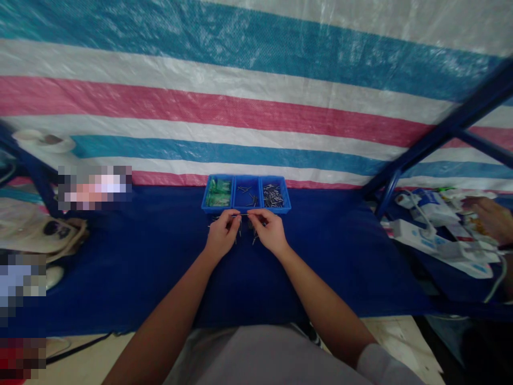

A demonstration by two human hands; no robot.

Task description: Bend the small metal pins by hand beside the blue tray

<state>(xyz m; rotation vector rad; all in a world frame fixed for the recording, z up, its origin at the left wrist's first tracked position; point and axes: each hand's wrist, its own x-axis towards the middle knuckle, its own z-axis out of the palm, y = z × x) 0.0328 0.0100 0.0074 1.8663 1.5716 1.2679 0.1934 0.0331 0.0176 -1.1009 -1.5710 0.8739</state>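
Note:
My left hand and my right hand meet over the table, just in front of a blue three-part tray. A thin metal rod runs between the fingertips, pinched by both hands. Loose metal pieces lie under and around my fingers, partly hidden by them. In the tray, the left compartment holds green-tinted clear packets. A few slim metal pieces are in the middle one. The right compartment holds a heap of small dark metal pieces, too small to name exactly.
A dark blue cloth surface lies beneath the tray. Behind it hangs a striped plastic sheet. Blue metal posts stand at the right, past which are a white power strip and another person's hand. A paper roll is at left.

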